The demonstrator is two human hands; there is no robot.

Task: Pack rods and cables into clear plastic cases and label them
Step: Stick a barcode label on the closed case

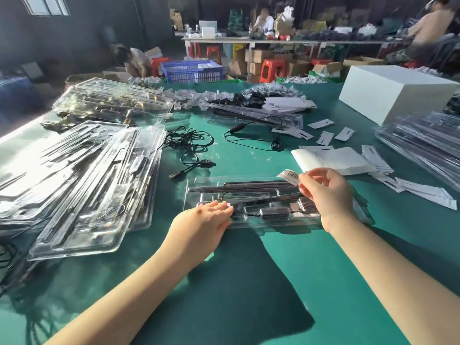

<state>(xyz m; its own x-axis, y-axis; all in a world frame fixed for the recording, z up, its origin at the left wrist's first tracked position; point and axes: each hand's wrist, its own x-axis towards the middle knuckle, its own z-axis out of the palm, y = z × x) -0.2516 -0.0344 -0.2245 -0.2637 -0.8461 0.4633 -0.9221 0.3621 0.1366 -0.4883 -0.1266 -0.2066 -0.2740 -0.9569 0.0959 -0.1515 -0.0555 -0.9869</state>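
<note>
A clear plastic case (249, 195) lies flat on the green table in front of me, holding dark rods and a black cable with an inline box. My left hand (204, 221) rests flat on the case's left end with straight fingers. Over the case's right end, my right hand (326, 192) pinches a small white barcode label (288, 176) between thumb and fingertips; the label hangs just above the case's upper right corner.
Stacks of clear cases (82, 185) fill the left side, more at the right edge (423, 143). Loose black cables (191, 148) lie behind the case. A white sheet pad (331, 160), scattered label backings (343, 134) and a white box (395, 92) sit at right. People work behind.
</note>
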